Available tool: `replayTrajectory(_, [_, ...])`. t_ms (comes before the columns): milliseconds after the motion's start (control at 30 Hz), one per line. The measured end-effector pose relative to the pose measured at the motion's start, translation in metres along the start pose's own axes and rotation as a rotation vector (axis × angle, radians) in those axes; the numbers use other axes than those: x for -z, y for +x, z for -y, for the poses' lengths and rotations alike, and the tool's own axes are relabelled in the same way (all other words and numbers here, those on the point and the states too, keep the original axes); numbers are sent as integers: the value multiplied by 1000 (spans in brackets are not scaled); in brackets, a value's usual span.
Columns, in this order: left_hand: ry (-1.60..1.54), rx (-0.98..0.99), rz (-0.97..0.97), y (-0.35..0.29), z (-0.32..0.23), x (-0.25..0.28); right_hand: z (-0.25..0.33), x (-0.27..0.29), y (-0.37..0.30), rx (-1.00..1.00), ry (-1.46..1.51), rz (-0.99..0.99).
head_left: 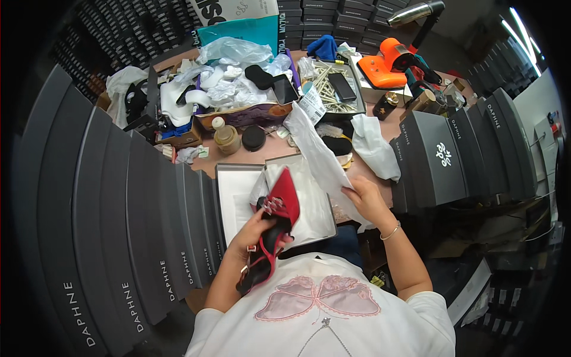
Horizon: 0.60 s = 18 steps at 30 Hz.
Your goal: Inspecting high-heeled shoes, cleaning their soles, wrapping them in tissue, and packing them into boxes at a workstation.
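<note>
One red shoe (278,208) with a black sole and heel is in the left hand (257,229), fingers closed round its middle, the pointed toe up over the open box (229,193) and the straps hanging down toward the person's lap. The right hand (366,199) is closed on the lower end of a long sheet of white tissue paper (318,152), pulling it up and away to the right of the box.

Inside the box, more white paper (315,208) lies loosely across the bottom; no second shoe shows there, though the paper could hide one. So, judging by how things lie, the packing looks roughly at its middle: the box is open and lined, the shoe is out of it and in hand, and the tissue is lifted clear. Left to do, as it seems, are laying the shoe in, folding the paper over and closing the box; no lid for it can be picked out.

Rows of dark grey shoe boxes (119,238) stand stacked at the left and more (452,154) at the right. The table (273,147) behind is crowded with crumpled wrapping, a small jar (226,138) and an orange tool (386,66).
</note>
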State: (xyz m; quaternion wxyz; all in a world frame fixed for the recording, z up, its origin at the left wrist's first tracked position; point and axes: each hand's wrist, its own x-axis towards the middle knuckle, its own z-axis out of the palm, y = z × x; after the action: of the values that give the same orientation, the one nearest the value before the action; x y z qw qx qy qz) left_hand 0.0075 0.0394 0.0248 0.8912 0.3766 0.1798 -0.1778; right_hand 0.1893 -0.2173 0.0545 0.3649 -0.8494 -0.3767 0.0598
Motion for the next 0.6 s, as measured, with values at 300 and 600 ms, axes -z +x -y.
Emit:
replayTrajectory(300, [-352, -142, -34, 18, 67, -17, 50, -51, -15, 171, 131, 397])
replayTrajectory(600, [-112, -434, -245, 19, 68, -24, 47, -37, -30, 114, 198, 300])
